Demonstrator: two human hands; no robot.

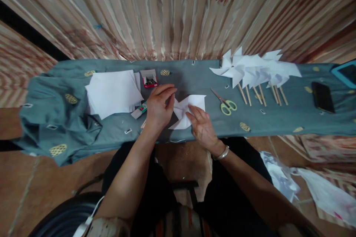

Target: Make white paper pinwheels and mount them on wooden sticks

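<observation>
A white paper pinwheel (183, 123) with folded blades lies on the cloth-covered table in front of me. My right hand (204, 127) presses its fingers and thumb on the folded paper near the middle. Just left of the pinwheel, my left hand (160, 105) is raised, its fingers curved toward the thumb in a loose pinch; anything between the tips is too small to make out. Behind that hand stands an open red-and-white box of small metal pins (150, 80). A small green-and-white box (139, 110) is partly hidden by the left hand.
A stack of white paper (112, 92) lies at the left. Green-handled scissors (226, 106) rest right of the pinwheel. Several finished pinwheels on sticks (254, 68) lie farther right, then a black phone (322, 97) and a blue-framed device (346, 74). A pleated curtain (178, 14) hangs behind the table.
</observation>
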